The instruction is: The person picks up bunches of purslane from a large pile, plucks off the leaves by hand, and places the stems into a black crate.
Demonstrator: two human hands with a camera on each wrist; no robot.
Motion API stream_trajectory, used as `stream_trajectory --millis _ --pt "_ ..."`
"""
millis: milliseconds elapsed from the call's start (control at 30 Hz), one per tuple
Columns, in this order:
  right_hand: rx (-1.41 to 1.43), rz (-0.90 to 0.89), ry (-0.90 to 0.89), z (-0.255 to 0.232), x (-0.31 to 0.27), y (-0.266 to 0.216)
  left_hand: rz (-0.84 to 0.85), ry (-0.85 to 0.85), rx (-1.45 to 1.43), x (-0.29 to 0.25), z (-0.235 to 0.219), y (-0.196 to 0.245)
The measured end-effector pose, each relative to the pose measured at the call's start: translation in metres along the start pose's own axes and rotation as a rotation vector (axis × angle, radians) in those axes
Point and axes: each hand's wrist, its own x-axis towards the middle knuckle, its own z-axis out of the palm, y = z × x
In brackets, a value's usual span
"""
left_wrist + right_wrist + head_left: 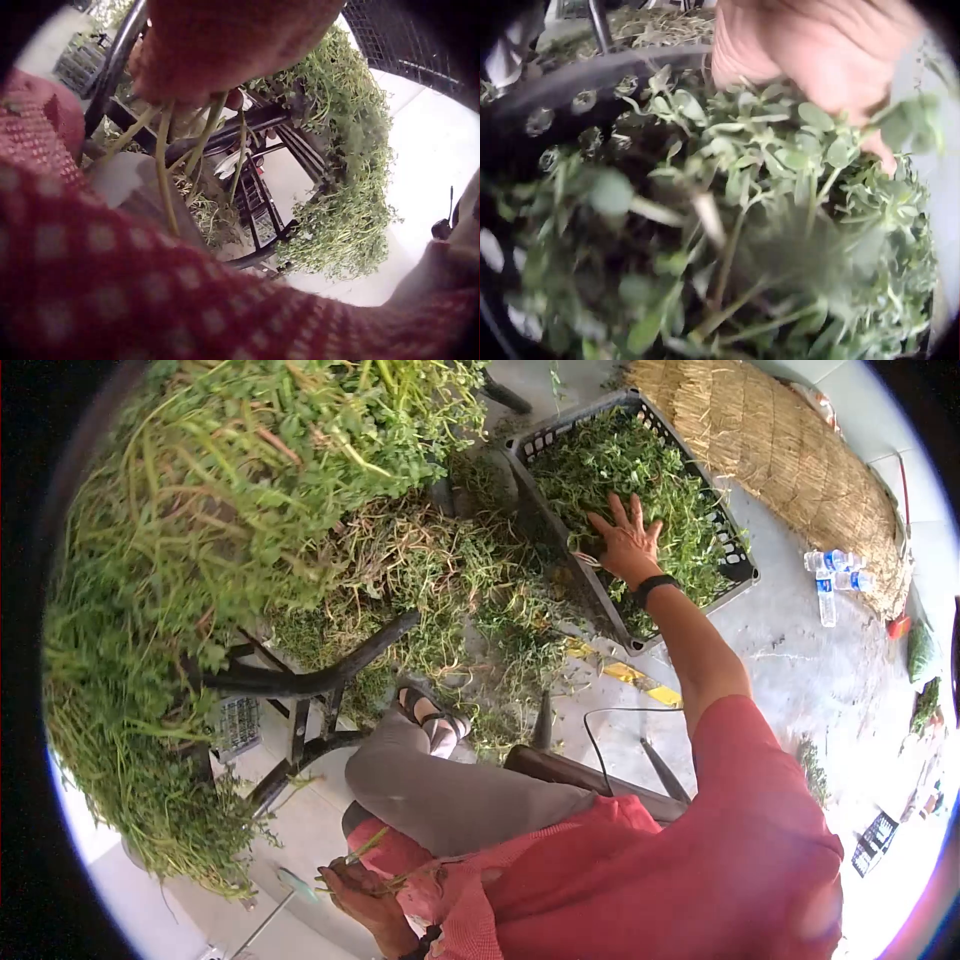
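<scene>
My right hand (pixel 628 545) lies on the leafy greens (pixel 690 510) in a black plastic crate (pixel 610 402), its fingers spread and straight. In the right wrist view that hand (pixel 817 60) touches sprigs with small rounded leaves (pixel 780 150), and some leaves cover its fingertips. Down by my lap, my left hand (pixel 365 905) is curled round a few thin green stems (pixel 163 169). Seen from the left wrist, the stems hang below the fingers, near the red checked cloth (pixel 112 277). The stems' upper ends are hidden by the hand.
A large heap of greens (pixel 230 510) fills the left, over a dark-framed chair (pixel 300 680). Loose stems (pixel 430 580) litter the floor between heap and crate. A rolled straw mat (pixel 780 440) and water bottles (pixel 835 580) lie at the right. A sandalled foot (pixel 432 715) stands near the litter.
</scene>
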Motion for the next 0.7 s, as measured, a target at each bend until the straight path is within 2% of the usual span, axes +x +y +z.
stream_trajectory --millis 100,200,233,267,400,433,500,600,667,700 --pt "0.073 -0.045 -0.016 0.013 -0.033 0.022 -0.040 0.067 0.030 0.010 0.008 0.002" --pt "0.038 -0.049 -0.016 0.045 -0.059 0.045 -0.057 0.028 0.108 0.019 0.014 -0.002" --pt "0.038 -0.044 0.020 0.045 -0.067 0.048 -0.071 -0.023 0.123 0.024 0.013 -0.004" --pt "0.063 -0.037 -0.025 0.045 -0.073 0.051 -0.085 -0.068 0.140 0.027 0.013 -0.006" --pt "0.123 -0.117 0.012 0.053 -0.078 0.059 -0.118 -0.073 0.156 0.033 0.017 -0.014" --pt "0.134 -0.165 0.025 0.053 -0.076 0.060 -0.026 -0.058 0.236 0.036 0.015 -0.023" --pt "0.147 -0.130 -0.009 0.047 -0.072 0.051 0.065 -0.043 0.329 0.045 0.001 -0.033" --pt "0.102 -0.105 -0.096 0.053 -0.051 0.045 0.072 -0.085 0.355 0.062 -0.022 -0.035" --pt "-0.004 -0.067 -0.116 0.059 -0.037 0.036 -0.121 -0.188 0.173 0.067 -0.030 -0.031" --pt "-0.177 -0.104 -0.138 0.076 -0.028 0.038 -0.186 -0.213 0.117 0.065 -0.028 -0.027"
